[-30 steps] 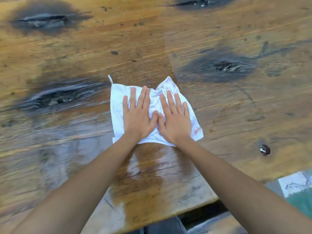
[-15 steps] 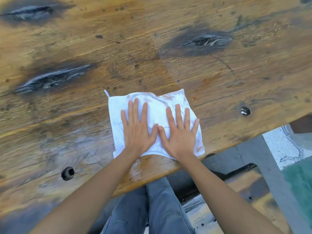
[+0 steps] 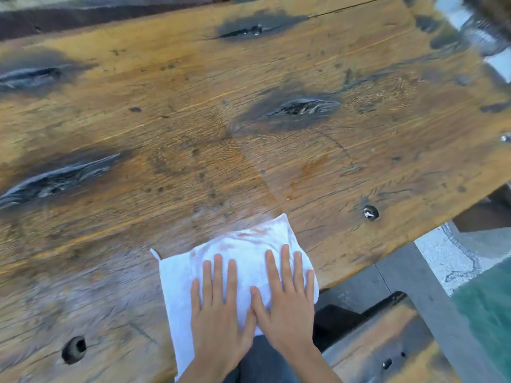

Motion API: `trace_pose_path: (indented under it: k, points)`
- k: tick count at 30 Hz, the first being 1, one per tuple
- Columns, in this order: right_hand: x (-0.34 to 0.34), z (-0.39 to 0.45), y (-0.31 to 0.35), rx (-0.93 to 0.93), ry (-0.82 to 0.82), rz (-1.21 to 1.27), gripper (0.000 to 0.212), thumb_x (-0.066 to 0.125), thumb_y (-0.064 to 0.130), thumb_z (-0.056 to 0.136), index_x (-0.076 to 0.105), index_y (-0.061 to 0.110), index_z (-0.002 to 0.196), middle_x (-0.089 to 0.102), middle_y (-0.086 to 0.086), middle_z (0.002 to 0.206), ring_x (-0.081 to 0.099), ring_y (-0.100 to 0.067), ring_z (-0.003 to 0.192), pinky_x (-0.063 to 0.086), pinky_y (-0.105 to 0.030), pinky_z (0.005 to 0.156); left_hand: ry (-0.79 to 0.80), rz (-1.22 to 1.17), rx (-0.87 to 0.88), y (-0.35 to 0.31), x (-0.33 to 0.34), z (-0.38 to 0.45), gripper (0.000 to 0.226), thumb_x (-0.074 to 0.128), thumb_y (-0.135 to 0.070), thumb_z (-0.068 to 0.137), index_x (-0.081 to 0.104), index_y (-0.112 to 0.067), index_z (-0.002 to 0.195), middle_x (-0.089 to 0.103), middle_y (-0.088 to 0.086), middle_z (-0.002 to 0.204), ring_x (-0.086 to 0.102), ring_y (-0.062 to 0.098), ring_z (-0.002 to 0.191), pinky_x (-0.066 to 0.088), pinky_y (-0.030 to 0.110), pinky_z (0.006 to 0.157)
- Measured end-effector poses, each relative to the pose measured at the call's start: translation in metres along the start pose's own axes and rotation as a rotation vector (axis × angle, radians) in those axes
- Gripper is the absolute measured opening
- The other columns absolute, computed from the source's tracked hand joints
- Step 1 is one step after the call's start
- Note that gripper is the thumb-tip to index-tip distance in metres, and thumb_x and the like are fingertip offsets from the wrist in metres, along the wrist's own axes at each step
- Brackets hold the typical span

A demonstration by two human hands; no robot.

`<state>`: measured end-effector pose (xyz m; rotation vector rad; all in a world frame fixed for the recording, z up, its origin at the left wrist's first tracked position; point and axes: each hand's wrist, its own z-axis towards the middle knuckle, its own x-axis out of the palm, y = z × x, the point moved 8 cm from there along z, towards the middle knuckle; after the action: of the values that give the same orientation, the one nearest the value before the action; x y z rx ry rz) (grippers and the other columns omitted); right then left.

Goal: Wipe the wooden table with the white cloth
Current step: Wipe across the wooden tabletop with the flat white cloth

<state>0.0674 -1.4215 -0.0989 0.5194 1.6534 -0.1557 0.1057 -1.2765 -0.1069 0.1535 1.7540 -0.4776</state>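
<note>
Both hands lie flat on the white cloth [image 3: 243,261] at the near edge of the wooden table [image 3: 193,128]. The left hand [image 3: 221,313] has its fingers straight and slightly spread, palm down on the cloth's near-middle part. The right hand [image 3: 287,305] lies just beside it, also palm down with fingers straight and a little apart; the two thumbs touch or nearly touch where the cloth bunches between them. Neither hand pinches or curls round the fabric; both press it against the wood.

The cloth reaches the table's near edge and appears to hang over it under the wrists, while its far corner points out onto the boards. Brownish stains mark its far part. Its right side sits close to where the table edge runs diagonally away to the right.

Beyond the cloth the tabletop stretches wide to the far side and to the left, with dark scorched knots [image 3: 298,109] and a streak of pale sheen just ahead of the cloth. A dark bolt hole [image 3: 74,349] lies to the near left, and a bolt head [image 3: 370,212] sits to the right near the edge. Below the edge, a wooden bench [image 3: 387,344] and grey-trousered legs [image 3: 262,357] show
</note>
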Motion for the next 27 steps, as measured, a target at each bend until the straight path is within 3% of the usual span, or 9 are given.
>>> trace_pose_path:
  k: [5,7,15,20,27]
  points:
    - [-0.011,0.011,0.005,0.154,-0.097,0.032,0.064,0.026,0.059,0.101,0.041,0.028,0.156,0.028,-0.004,0.168,0.031,-0.032,0.153,0.025,-0.053,0.118,-0.058,-0.023,0.089,-0.001,-0.007,0.029,0.075,0.042,-0.055,0.092,0.034,-0.022,0.159,0.022,0.007,0.170,0.018,0.030,0.158,0.021,0.052,0.122]
    - [-0.015,0.027,0.002,0.225,-0.137,0.032,0.063,0.030,0.056,0.099,0.044,0.028,0.154,0.030,-0.004,0.166,0.033,-0.032,0.151,0.026,-0.054,0.117,-0.062,-0.016,0.121,-0.007,-0.008,0.051,0.074,0.041,-0.054,0.092,0.033,-0.023,0.160,0.020,0.007,0.170,0.017,0.031,0.158,0.020,0.053,0.122]
    - [-0.015,0.081,-0.014,0.253,-0.117,0.018,0.066,0.032,0.056,0.097,0.029,0.034,0.160,0.016,0.000,0.171,0.017,-0.033,0.157,0.021,-0.062,0.120,-0.093,0.000,0.129,-0.022,-0.010,0.105,0.074,0.042,-0.054,0.093,0.029,-0.026,0.161,0.016,0.005,0.172,0.014,0.031,0.159,0.018,0.057,0.122]
    - [-0.021,0.141,-0.028,0.220,-0.099,0.013,0.068,0.027,0.059,0.098,0.019,0.037,0.162,0.005,0.004,0.173,0.004,-0.026,0.159,0.008,-0.058,0.125,-0.097,0.028,0.086,-0.036,-0.012,0.159,0.073,0.038,-0.056,0.093,0.028,-0.030,0.161,0.015,0.003,0.172,0.011,0.032,0.159,0.010,0.069,0.119]
    - [-0.031,0.236,-0.029,0.094,-0.103,0.011,0.070,0.024,0.056,0.100,0.016,0.029,0.164,0.001,-0.004,0.173,0.001,-0.027,0.160,0.004,-0.054,0.127,-0.136,0.033,0.034,-0.041,-0.019,0.240,0.072,0.036,-0.055,0.095,0.025,-0.031,0.161,0.011,0.003,0.173,0.008,0.032,0.159,0.005,0.070,0.119]
